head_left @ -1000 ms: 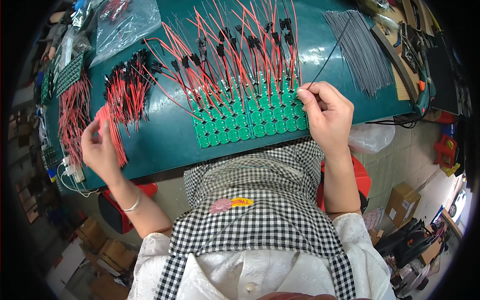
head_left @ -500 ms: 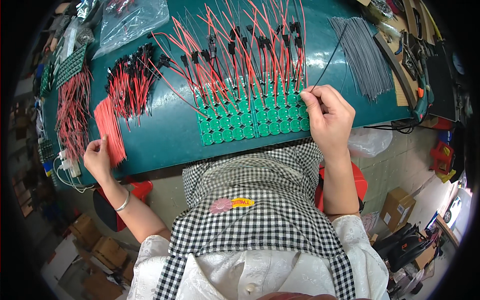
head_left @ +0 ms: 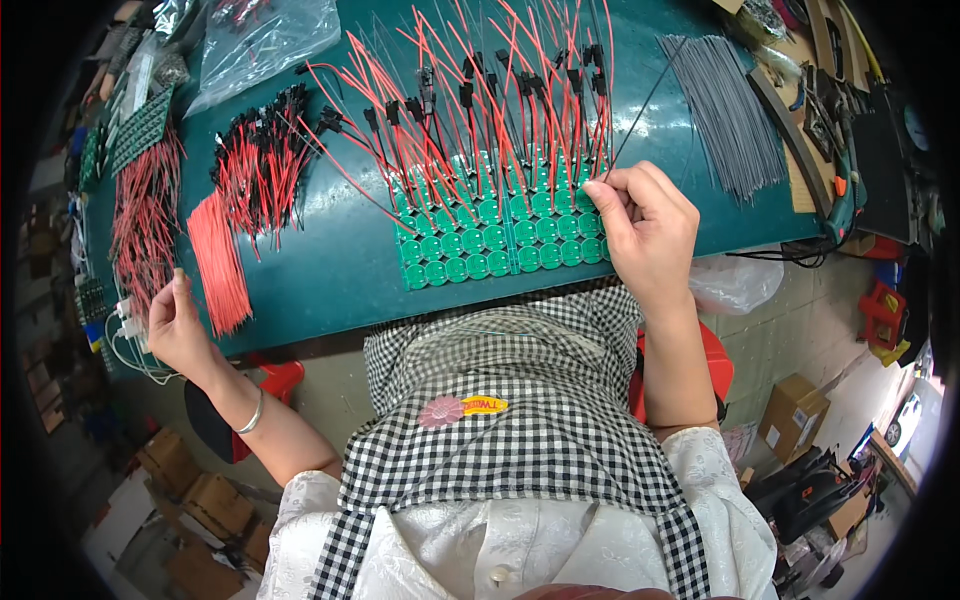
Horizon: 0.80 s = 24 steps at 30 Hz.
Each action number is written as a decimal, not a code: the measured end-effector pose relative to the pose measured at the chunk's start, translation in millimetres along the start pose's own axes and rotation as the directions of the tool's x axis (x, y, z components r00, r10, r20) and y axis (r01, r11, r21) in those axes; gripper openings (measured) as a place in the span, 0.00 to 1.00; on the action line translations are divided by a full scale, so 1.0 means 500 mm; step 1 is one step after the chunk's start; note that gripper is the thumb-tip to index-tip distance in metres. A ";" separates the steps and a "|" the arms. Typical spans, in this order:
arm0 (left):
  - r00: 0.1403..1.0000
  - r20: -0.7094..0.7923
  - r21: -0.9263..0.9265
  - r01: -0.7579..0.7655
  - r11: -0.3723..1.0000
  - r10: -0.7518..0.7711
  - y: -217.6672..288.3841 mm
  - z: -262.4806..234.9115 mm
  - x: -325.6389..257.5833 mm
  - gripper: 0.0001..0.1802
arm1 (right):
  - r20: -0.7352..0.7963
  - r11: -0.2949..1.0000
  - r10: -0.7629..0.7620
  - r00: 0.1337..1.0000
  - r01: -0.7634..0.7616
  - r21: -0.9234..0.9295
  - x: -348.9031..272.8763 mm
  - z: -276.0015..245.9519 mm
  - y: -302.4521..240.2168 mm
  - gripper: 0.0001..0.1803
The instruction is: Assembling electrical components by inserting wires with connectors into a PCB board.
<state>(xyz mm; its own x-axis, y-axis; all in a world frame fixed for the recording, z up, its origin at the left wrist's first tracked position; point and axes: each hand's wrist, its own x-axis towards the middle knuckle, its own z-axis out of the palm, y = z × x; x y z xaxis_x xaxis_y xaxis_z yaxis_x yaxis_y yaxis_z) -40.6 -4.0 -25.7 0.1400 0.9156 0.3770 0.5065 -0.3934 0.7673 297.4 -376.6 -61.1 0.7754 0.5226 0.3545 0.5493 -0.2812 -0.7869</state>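
Right hand [head_left: 648, 232] at the near right corner of a green panel of small round circuit boards [head_left: 500, 235], fingertips pinched together on the end of a thin dark wire [head_left: 640, 110] slanting up and away over a teal work mat [head_left: 330, 270]. Red leads with black plug connectors [head_left: 480, 110] standing up in rows from the panel's far half. Left hand [head_left: 175, 325] at the mat's near left edge, fingers loosely curled and slightly apart, clamped on nothing visible, thumb just beside a flat bundle of short red wire pieces [head_left: 218, 262]. Beyond that, a loose heap of red-and-black connector leads [head_left: 258, 165] and a second red bundle [head_left: 145, 215] further left. Clear plastic bag [head_left: 262, 40] at the far left corner, contents red and dark, probably more leads. Sheaf of grey wires [head_left: 725, 115] fanned out at the far right. Crumpled clear bag [head_left: 735, 285] hanging under the table's right edge. Small pink flower patch and yellow oval label [head_left: 485, 405] on the checked apron's [head_left: 520, 440] chest. Brown cardboard boxes [head_left: 800, 410] on the floor to the right, more to the lower left.
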 end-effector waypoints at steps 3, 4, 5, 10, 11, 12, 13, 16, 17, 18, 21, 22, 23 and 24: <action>0.994 0.108 -0.323 0.022 0.946 0.014 0.082 0.038 -0.046 0.07 | -0.005 0.999 0.005 1.000 -0.005 -0.035 -0.004 0.003 -0.001 0.08; 0.988 0.156 -0.400 0.054 0.915 0.010 0.122 0.058 -0.072 0.07 | -0.007 1.000 0.009 1.000 -0.009 -0.021 -0.004 0.005 -0.002 0.07; 0.979 0.202 -0.475 0.087 0.876 0.013 0.165 0.081 -0.107 0.08 | -0.010 1.000 0.011 1.000 -0.011 -0.008 -0.006 0.009 -0.001 0.07; 0.652 0.740 -0.548 0.447 0.707 0.161 0.352 0.197 -0.274 0.05 | -0.002 0.999 0.031 1.000 -0.031 0.029 -0.012 0.015 0.005 0.06; 0.572 0.797 -0.525 0.499 0.690 0.194 0.365 0.223 -0.292 0.05 | 0.008 0.997 0.044 0.999 -0.044 0.064 -0.012 0.019 0.006 0.06; 0.557 0.802 -0.529 0.499 0.686 0.214 0.374 0.251 -0.308 0.04 | 0.015 0.994 0.060 0.998 -0.061 0.090 -0.011 0.018 0.006 0.06; 0.539 0.808 -0.533 0.500 0.683 0.237 0.378 0.281 -0.323 0.04 | 0.010 0.988 0.076 0.997 -0.077 0.136 -0.010 0.014 0.005 0.06; 0.569 0.783 -0.568 0.491 0.661 0.251 0.372 0.343 -0.358 0.05 | -0.015 0.952 0.124 0.992 -0.114 0.284 -0.014 0.006 0.010 0.05; 0.569 0.787 -0.551 0.472 0.688 0.239 0.367 0.350 -0.364 0.05 | -0.027 0.934 0.139 0.990 -0.122 0.336 -0.016 0.005 0.015 0.05; 0.570 0.789 -0.533 0.452 0.715 0.228 0.363 0.357 -0.369 0.05 | -0.038 0.913 0.155 0.987 -0.128 0.387 -0.017 0.003 0.018 0.04; 0.533 0.822 -0.437 0.359 0.825 0.203 0.361 0.361 -0.374 0.05 | -0.043 0.873 0.179 0.983 -0.138 0.468 -0.018 -0.001 0.029 0.04; 0.509 0.839 -0.394 0.327 0.859 0.191 0.365 0.359 -0.372 0.04 | -0.045 0.876 0.170 0.984 -0.130 0.465 -0.016 -0.003 0.030 0.03; 0.487 0.855 -0.351 0.293 0.889 0.177 0.370 0.359 -0.373 0.04 | -0.052 0.874 0.170 0.984 -0.126 0.470 -0.017 -0.004 0.033 0.03; 0.510 0.836 -0.401 0.318 0.859 0.202 0.376 0.365 -0.377 0.05 | -0.057 0.872 0.168 0.984 -0.121 0.474 -0.017 -0.005 0.036 0.03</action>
<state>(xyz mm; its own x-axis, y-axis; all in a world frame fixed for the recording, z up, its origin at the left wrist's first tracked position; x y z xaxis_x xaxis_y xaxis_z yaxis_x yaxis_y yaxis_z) 183.4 -235.4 -47.4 0.8851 0.4573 -0.0867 0.1383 -0.0805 0.9871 301.4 -388.2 -76.9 0.8734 0.4206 0.2454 0.2369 0.0732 -0.9688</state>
